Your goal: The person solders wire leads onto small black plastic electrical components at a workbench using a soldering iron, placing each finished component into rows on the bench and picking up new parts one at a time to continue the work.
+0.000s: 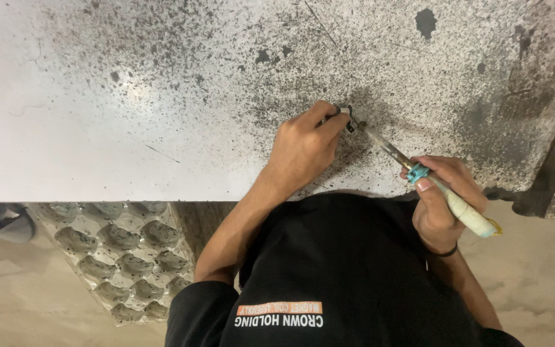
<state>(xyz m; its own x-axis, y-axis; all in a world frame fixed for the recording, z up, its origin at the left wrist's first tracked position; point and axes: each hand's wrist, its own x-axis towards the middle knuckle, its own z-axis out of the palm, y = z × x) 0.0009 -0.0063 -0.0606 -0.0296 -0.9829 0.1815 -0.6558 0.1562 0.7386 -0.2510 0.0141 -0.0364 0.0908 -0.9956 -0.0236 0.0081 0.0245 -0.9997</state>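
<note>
Left hand (302,149) fingers pinched on small dark metal part (347,115) on speckled worktable (130,96) — right hand (441,199) fingers clamped round soldering iron (419,173), tip touching part.

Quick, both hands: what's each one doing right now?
Left hand: closed, pinching a small dark part on the table.
Right hand: closed, holding a soldering iron.

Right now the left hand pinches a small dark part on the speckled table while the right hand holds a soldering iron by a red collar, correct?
Not quite: in the head view the collar on the soldering iron is blue, not red. The left hand does pinch the small dark part on the speckled table, and the right hand holds the iron.
</note>
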